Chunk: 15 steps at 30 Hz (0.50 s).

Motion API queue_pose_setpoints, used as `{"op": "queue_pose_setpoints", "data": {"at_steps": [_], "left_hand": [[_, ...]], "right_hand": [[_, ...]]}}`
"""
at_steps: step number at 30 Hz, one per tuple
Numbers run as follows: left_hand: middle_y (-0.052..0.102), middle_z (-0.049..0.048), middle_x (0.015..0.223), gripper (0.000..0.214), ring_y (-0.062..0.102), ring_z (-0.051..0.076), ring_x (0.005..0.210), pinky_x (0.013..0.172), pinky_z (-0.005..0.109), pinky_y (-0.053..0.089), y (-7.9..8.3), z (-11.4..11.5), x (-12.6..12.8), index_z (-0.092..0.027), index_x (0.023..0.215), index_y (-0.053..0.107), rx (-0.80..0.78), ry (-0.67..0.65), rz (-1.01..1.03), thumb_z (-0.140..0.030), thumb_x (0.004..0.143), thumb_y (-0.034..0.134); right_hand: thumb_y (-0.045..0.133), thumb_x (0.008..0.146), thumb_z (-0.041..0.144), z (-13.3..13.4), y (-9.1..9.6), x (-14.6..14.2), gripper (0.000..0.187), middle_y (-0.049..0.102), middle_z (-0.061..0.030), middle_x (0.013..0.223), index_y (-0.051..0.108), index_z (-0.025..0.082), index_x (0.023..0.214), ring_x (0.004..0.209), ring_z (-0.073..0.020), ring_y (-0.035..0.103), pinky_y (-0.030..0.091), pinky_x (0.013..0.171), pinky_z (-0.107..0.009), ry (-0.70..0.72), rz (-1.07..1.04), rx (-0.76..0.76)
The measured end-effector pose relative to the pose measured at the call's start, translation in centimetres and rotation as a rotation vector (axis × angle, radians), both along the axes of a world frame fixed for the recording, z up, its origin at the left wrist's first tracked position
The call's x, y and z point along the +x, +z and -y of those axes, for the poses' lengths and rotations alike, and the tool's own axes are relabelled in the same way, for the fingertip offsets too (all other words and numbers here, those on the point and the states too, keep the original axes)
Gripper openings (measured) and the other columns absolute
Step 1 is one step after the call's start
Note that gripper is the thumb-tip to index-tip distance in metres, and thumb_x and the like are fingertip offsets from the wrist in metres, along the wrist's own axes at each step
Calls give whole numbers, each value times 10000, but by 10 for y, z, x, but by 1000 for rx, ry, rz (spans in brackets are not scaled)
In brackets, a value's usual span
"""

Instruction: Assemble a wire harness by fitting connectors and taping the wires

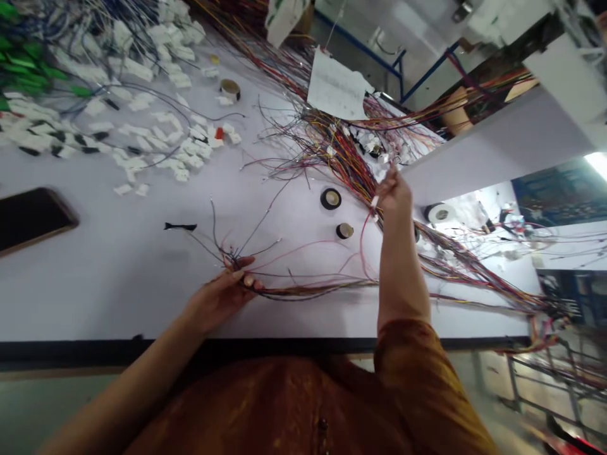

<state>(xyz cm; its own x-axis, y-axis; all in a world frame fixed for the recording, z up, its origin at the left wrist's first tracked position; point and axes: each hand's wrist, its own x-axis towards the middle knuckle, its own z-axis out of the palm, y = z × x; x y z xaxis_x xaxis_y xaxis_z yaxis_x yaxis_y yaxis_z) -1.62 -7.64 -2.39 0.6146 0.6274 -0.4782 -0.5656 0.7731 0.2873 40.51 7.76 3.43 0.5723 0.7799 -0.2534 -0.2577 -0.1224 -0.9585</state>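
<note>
My left hand (227, 292) is closed round a thin bundle of wires (308, 291) near the table's front edge. Loose wire ends fan out above its fingers, and the bundle runs right, passing beneath my right forearm. My right hand (394, 189) is raised to the far side, over a thick bundle of multicoloured wires (348, 161). Its fingers are pinched together; a pink wire (363, 243) loops down from it. A small white piece (375, 202) shows at the hand's left edge. The fingertips are small and partly hidden.
Tape rolls (331, 198) lie between my hands, with another (230, 89) farther back. White connectors (142, 136) and green connectors (28, 66) pile at the left, behind a phone (35, 218). A paper sheet (337, 85) hangs above the wires. A pale beam (493, 139) crosses at right.
</note>
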Motion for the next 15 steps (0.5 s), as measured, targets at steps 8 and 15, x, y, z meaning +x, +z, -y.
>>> {"op": "queue_pose_setpoints", "data": {"at_steps": [8, 15], "left_hand": [[747, 58, 861, 187, 712, 191, 909, 955, 340, 553, -6, 23, -19, -170, 978, 748, -18, 9, -52, -263, 817, 765], [737, 59, 818, 353, 712, 191, 832, 852, 345, 556, 10, 16, -13, -157, 1109, 674, 159, -13, -112, -267, 797, 797]], "right_hand": [[568, 937, 451, -36, 21, 26, 339, 598, -10, 651, 553, 196, 714, 638, -149, 616, 539, 635, -308, 240, 543, -399], [667, 844, 426, 55, 30, -80, 267, 613, -43, 773, 590, 189, 750, 811, -185, 599, 483, 701, -302, 94, 1061, -254]]}}
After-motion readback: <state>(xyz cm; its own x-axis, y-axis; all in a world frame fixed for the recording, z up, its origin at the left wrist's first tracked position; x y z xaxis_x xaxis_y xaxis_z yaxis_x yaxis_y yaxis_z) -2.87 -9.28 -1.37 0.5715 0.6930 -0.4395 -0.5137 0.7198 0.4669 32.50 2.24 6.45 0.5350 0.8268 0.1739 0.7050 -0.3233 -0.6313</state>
